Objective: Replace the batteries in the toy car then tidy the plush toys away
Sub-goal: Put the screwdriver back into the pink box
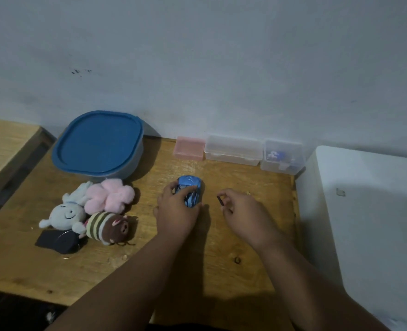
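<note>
A blue toy car [191,188] rests on the wooden table [149,271], and my left hand [177,211] lies over its near end, gripping it. Just to the right, my right hand [241,212] pinches a small dark flat piece [220,201] between thumb and forefinger, held slightly above the table. Left of the car lie several plush toys: a white rabbit [65,215], a pink fluffy one [111,195], a striped brown pig-like one [110,228] and a black one [55,242].
A grey container with a blue lid [98,144] stands at the back left. Along the wall sit a pink box [190,148], a clear box [233,150] and a clear box holding small items [282,156]. A white surface [369,211] adjoins the table's right edge.
</note>
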